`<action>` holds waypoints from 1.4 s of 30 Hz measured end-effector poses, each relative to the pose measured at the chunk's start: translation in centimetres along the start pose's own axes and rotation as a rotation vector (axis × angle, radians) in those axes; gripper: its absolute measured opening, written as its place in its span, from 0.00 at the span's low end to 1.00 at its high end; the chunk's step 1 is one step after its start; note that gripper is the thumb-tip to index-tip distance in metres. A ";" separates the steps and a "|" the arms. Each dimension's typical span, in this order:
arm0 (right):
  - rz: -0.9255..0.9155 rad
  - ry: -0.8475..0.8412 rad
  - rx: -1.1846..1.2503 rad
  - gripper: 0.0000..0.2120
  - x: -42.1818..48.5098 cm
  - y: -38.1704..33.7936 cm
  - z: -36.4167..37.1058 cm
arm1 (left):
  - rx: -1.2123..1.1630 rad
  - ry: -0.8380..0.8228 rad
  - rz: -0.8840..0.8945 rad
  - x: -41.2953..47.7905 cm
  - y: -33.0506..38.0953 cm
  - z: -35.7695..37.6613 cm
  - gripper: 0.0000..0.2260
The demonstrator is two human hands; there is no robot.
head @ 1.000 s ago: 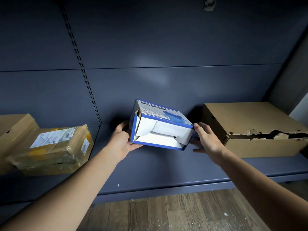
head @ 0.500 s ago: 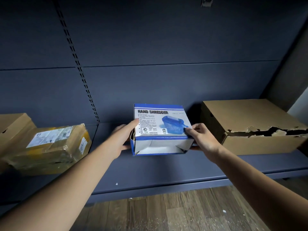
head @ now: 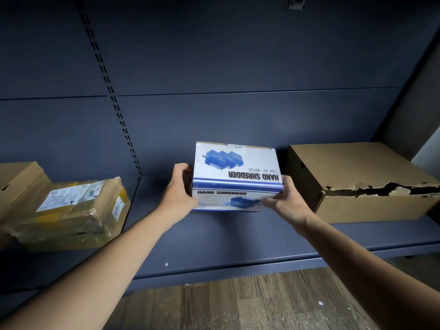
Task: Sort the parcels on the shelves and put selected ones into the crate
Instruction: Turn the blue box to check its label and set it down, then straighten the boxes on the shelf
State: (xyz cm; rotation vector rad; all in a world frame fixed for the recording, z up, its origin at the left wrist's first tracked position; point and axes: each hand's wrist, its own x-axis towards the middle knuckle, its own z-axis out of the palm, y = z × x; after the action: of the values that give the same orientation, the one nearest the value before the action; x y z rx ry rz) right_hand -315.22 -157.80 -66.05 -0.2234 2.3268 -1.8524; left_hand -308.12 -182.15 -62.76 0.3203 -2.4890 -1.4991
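— Left end of the dark blue metal shelf?
— A tape-wrapped brown parcel.
— Mid-shelf?
— Left hand, blue-and-white cardboard shredder box, right hand: both hands grip the box's sides.
— Right end?
— A torn brown cardboard box.

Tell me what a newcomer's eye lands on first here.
The blue-and-white Hand Shredder box, gripped by the left hand and right hand midway along the shelf, top print upside down. Then the cardboard box to its right, front edge raggedly torn, and the taped parcel at left.
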 end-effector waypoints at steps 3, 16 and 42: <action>-0.010 -0.014 -0.021 0.22 0.0 0.3 0.2 | 0.042 0.004 0.036 -0.1 -0.2 0.0 0.25; -0.035 0.119 -0.285 0.18 1.3 1.8 0.5 | -0.096 -0.047 -0.101 0.9 -2.1 1.1 0.15; 0.204 -0.114 -0.292 0.15 0.1 2.6 4.6 | 0.182 -0.177 -0.359 0.6 -3.3 3.8 0.31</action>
State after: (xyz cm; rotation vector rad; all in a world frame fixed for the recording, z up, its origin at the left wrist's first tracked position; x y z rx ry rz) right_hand -314.43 -161.59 -69.57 -0.1165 2.4298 -1.3698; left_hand -309.60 -180.65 -67.37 0.7295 -2.8333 -1.4794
